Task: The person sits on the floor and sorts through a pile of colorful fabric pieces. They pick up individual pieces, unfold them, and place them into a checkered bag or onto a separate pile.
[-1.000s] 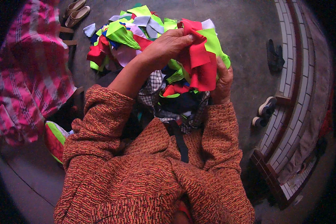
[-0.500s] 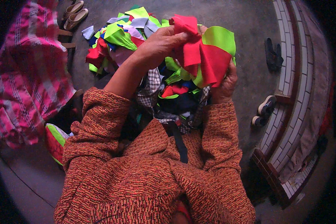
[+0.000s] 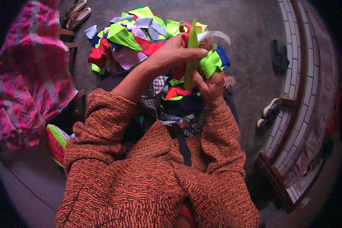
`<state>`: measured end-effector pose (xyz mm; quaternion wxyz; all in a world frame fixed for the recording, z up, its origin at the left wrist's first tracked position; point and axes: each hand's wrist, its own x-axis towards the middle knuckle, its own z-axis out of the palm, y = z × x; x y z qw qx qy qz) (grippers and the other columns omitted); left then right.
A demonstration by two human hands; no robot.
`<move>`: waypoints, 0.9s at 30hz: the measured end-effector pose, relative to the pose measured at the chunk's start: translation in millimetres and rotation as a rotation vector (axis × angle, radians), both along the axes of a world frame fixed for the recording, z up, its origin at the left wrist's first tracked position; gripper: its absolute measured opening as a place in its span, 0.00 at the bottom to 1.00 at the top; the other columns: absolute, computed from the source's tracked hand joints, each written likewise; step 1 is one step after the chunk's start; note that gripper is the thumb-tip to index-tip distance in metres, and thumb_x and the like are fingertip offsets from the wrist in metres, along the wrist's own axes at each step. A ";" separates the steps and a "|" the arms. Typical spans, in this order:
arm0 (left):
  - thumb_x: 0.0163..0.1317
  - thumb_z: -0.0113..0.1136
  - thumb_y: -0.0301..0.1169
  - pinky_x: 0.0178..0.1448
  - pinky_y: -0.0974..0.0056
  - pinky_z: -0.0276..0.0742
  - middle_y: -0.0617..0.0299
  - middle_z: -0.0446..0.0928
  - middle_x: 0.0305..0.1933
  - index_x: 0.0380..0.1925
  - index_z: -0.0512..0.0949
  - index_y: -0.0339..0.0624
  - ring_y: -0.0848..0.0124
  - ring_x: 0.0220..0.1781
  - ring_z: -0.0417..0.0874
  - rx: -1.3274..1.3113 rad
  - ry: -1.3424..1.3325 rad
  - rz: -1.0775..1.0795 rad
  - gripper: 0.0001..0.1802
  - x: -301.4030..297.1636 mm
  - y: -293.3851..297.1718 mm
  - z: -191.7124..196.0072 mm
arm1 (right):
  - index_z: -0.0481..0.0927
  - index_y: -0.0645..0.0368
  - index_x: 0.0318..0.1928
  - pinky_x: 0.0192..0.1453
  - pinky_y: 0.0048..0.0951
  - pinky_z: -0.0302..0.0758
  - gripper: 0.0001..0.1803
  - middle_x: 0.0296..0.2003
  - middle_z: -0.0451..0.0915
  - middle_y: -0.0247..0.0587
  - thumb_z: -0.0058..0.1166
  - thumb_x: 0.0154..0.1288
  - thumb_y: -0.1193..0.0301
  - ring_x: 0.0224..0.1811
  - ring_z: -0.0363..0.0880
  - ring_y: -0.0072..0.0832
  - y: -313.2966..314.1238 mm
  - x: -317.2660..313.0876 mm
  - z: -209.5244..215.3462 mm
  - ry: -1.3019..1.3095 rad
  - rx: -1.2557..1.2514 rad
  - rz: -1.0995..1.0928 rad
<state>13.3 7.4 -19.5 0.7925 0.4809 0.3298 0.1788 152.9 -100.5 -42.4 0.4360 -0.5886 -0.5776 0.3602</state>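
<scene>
Both my hands are raised over a heap of cloth scraps (image 3: 127, 40) in neon green, red, lilac, grey and blue. My left hand (image 3: 178, 51) is closed on a piece of neon green and red cloth (image 3: 193, 36), which hangs edge-on from the grip. On its right, my right hand (image 3: 211, 87) pinches the lower part of that same cloth between thumb and fingers. Just above the right hand sit a bright green scrap (image 3: 211, 62) and a blue scrap (image 3: 223, 57); whether it holds them I cannot tell. A white strip (image 3: 218, 35) curves out behind.
In my lap lies a black-and-white checked cloth (image 3: 154, 89) with red and green scraps. A pink plaid cloth (image 3: 34, 76) drapes over wooden furniture at left. Beige shoes (image 3: 79, 18) stand far left; dark slippers (image 3: 279, 57) and sneakers (image 3: 270, 109) lie by the tiled step (image 3: 292, 72) at right.
The red and green cloth, spread toward me before, is now turned edge-on. My right hand has moved left and in toward my left hand. A white strip and a blue scrap have come into sight.
</scene>
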 end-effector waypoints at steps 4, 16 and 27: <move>0.60 0.56 0.34 0.41 0.69 0.76 0.60 0.78 0.43 0.51 0.71 0.39 0.74 0.38 0.80 -0.133 -0.099 0.161 0.20 -0.8 -0.2 4.6 | 0.76 0.64 0.49 0.52 0.29 0.70 0.17 0.44 0.78 0.43 0.54 0.60 0.71 0.46 0.76 0.31 7.0 -5.4 4.7 0.031 0.181 -0.011; 0.62 0.56 0.36 0.40 0.65 0.79 0.59 0.78 0.41 0.49 0.71 0.37 0.70 0.37 0.81 -0.258 -0.099 0.201 0.19 -0.8 1.5 10.4 | 0.68 0.64 0.54 0.60 0.40 0.63 0.32 0.53 0.69 0.54 0.62 0.51 0.64 0.56 0.68 0.46 13.2 -2.9 -7.6 -0.098 0.198 -0.129; 0.45 0.67 0.23 0.55 0.65 0.72 0.59 0.77 0.44 0.49 0.72 0.36 0.71 0.46 0.77 0.184 -0.069 0.068 0.27 13.5 -13.1 -8.7 | 0.75 0.60 0.46 0.41 0.38 0.74 0.27 0.39 0.78 0.48 0.66 0.49 0.58 0.39 0.79 0.43 0.8 -13.6 -1.9 -0.365 -0.238 0.037</move>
